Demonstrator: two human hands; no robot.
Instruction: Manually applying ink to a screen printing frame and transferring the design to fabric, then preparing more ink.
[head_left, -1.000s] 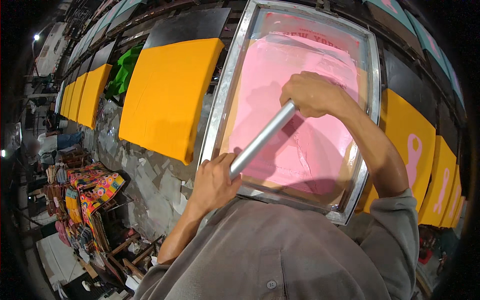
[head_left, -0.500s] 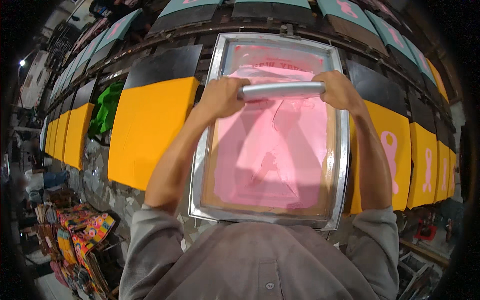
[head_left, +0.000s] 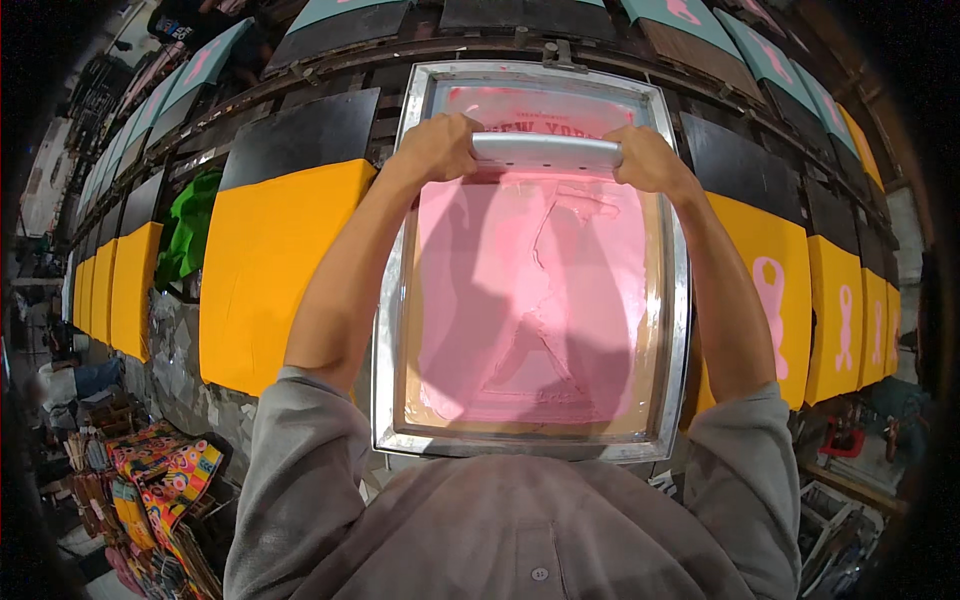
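Note:
Both my hands grip a silver squeegee (head_left: 546, 151) by its two ends, near the far end of a metal-framed printing screen (head_left: 388, 300). My left hand (head_left: 440, 146) is closed round the left end, and my right hand (head_left: 645, 158) round the right end. Pink ink (head_left: 480, 240) coats the mesh on the near side of the squeegee, with a ribbon-like figure showing in its ridges. Beyond the bar a strip of mesh is only thinly smeared with pink. What lies beneath the screen is hidden.
Yellow fabric panels (head_left: 285, 265) lie on dark boards to the left; yellow panels with pink ribbon prints (head_left: 768, 310) are on the right. Teal panels (head_left: 690, 12) line the far row. Green cloth (head_left: 190, 225) hangs at left. Patterned fabric (head_left: 170, 465) is piled at lower left.
The squeegee and both my hands have moved slightly toward the far end of the screen. The bar has tilted, showing more of its near face. The view has shifted a little.

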